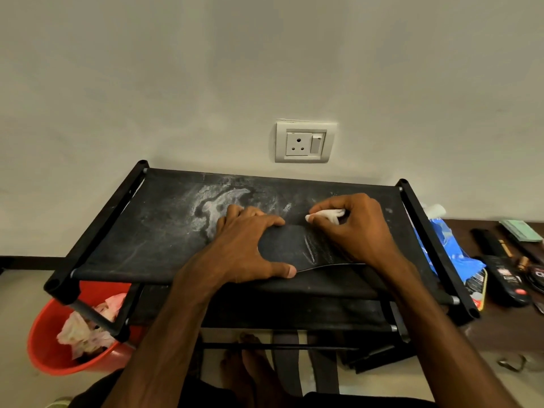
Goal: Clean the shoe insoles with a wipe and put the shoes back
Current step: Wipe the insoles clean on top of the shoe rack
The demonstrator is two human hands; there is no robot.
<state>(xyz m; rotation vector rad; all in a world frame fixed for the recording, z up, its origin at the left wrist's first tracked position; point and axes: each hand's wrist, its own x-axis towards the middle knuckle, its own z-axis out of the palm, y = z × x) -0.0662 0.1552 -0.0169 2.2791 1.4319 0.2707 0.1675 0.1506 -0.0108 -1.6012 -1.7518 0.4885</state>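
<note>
- Right now we have a black insole (294, 245) lying flat on the top fabric shelf (164, 231) of a black shoe rack (97, 228), near the shelf's front edge and a little toward three o'clock of its middle.
- Our left hand (250, 240) lies spread on the insole's nine o'clock end and presses it down, with the thumb stretched along the near edge.
- Our right hand (356, 228) sits at the insole's two o'clock side, thumb and fingers pinched on a white wipe (326, 214) that touches the insole's far edge.
- We see the two hands close together but not touching, with bare insole between them.
- Pale streaks mark the insole just beside the right hand, and whitish dust smears the shelf at eleven o'clock of the left hand.
- A red bucket (44, 343) stands on the floor at seven o'clock of the rack, with crumpled paper (85, 331) inside.
- On the wall at twelve o'clock we see a white socket (304, 141).
- At three o'clock a blue packet (444, 245) leans against the rack's side.
</note>
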